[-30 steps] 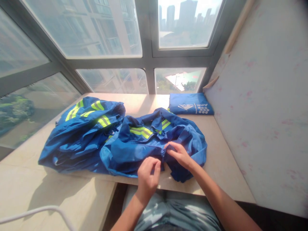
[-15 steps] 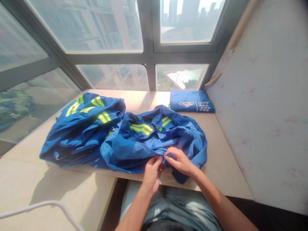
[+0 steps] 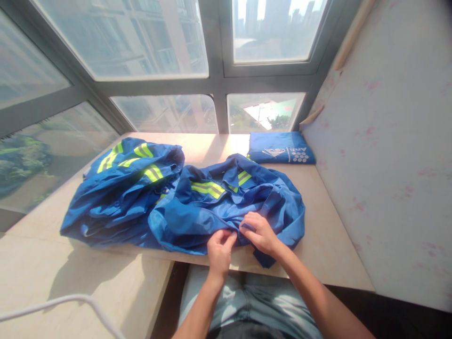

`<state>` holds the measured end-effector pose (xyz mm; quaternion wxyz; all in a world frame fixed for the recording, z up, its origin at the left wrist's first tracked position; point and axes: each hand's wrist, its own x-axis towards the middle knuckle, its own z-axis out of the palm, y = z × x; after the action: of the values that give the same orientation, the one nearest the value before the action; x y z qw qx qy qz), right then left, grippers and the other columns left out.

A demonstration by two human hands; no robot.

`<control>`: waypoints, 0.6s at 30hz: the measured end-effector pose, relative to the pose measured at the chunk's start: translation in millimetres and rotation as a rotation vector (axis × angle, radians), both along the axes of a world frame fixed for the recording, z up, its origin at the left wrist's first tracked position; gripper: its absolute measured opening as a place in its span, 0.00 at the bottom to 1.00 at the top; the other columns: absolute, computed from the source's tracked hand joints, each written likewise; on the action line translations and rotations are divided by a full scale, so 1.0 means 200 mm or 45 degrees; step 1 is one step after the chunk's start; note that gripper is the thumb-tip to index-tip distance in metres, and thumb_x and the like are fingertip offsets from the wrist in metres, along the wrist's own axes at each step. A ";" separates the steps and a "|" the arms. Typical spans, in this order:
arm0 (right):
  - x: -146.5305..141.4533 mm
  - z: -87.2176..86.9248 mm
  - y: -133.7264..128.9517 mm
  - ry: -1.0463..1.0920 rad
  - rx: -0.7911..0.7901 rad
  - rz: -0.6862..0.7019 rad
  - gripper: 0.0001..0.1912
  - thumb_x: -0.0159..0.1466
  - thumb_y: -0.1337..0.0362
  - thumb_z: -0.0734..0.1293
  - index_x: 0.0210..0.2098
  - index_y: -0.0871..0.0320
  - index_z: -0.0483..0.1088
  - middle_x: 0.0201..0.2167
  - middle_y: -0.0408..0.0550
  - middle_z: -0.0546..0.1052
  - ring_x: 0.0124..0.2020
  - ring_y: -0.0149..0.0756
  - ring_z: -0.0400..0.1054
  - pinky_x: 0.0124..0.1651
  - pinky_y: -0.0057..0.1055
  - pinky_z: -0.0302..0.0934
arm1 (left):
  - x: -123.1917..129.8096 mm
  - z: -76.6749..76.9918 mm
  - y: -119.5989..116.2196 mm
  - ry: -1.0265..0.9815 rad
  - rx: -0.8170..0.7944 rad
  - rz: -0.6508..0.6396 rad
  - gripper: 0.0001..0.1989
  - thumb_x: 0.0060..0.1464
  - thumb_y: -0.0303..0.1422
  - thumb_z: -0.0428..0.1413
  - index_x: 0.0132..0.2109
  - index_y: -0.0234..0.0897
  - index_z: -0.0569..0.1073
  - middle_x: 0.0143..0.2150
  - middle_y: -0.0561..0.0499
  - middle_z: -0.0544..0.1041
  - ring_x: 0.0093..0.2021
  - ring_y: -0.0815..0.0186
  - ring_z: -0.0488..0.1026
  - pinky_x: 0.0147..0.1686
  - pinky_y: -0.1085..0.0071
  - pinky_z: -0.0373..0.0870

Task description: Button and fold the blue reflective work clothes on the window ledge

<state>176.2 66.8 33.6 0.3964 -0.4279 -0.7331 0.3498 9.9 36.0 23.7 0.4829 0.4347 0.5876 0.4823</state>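
Observation:
A blue jacket [image 3: 208, 216] with yellow-green and grey reflective strips lies crumpled on the pale ledge. At its front edge my left hand [image 3: 221, 249] pinches the cloth between thumb and fingers. My right hand [image 3: 259, 231] grips a fold of the same jacket just to the right, its fingers curled. The two hands are a small gap apart, and the detail between them is too small to make out. Left of the jacket, and touching it, is a second blue garment [image 3: 113, 197] with the same kind of strips, loosely heaped.
A folded blue item [image 3: 280, 148] with white print sits at the back right of the ledge [image 3: 325, 221]. Grey-framed windows [image 3: 219, 87] rise behind, and a patterned wall [image 3: 399, 165] bounds the right side. A white cable [image 3: 70, 298] curves across the lower left.
My left hand has shifted slightly left, and its fingertips are a little farther from my right hand. The cloth between the hands is less bunched. Both garments remain nearly where they were.

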 end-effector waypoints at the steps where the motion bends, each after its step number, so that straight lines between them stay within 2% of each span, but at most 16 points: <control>1: 0.00 -0.01 0.00 0.026 -0.022 -0.005 0.15 0.69 0.58 0.62 0.28 0.55 0.70 0.26 0.44 0.69 0.32 0.37 0.62 0.40 0.35 0.55 | -0.01 0.00 0.00 0.081 0.046 -0.041 0.12 0.48 0.38 0.65 0.24 0.36 0.75 0.23 0.54 0.71 0.27 0.67 0.66 0.33 0.72 0.63; 4: -0.01 -0.01 -0.01 0.072 -0.069 -0.039 0.14 0.69 0.58 0.62 0.28 0.56 0.69 0.26 0.44 0.69 0.32 0.36 0.62 0.39 0.34 0.56 | -0.02 0.01 0.01 0.091 0.079 -0.128 0.14 0.47 0.38 0.65 0.22 0.37 0.72 0.22 0.55 0.68 0.26 0.68 0.63 0.31 0.72 0.60; 8: -0.01 0.01 0.00 0.055 -0.069 -0.033 0.15 0.69 0.57 0.62 0.29 0.56 0.70 0.27 0.44 0.70 0.32 0.36 0.63 0.39 0.33 0.57 | -0.01 -0.01 0.01 -0.287 -0.109 -0.079 0.15 0.47 0.39 0.65 0.24 0.36 0.69 0.21 0.57 0.65 0.24 0.72 0.59 0.28 0.74 0.58; 14: 0.03 0.04 0.00 0.053 -0.138 0.197 0.11 0.68 0.57 0.64 0.35 0.56 0.74 0.31 0.45 0.75 0.35 0.36 0.67 0.41 0.32 0.60 | 0.03 -0.01 -0.03 -0.662 -0.284 0.132 0.15 0.43 0.38 0.69 0.30 0.35 0.72 0.22 0.59 0.68 0.23 0.75 0.61 0.26 0.77 0.57; 18: 0.05 0.04 0.00 0.068 -0.163 0.215 0.10 0.67 0.59 0.65 0.38 0.57 0.75 0.33 0.47 0.76 0.37 0.38 0.69 0.43 0.33 0.62 | 0.03 0.01 -0.04 -0.918 -0.443 0.055 0.16 0.44 0.36 0.70 0.35 0.34 0.74 0.27 0.57 0.72 0.26 0.74 0.66 0.26 0.77 0.59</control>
<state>185.6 66.7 41.1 0.3567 -0.3796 -0.7319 0.4394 16.1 27.7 25.5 0.7142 0.1369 0.4623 0.5074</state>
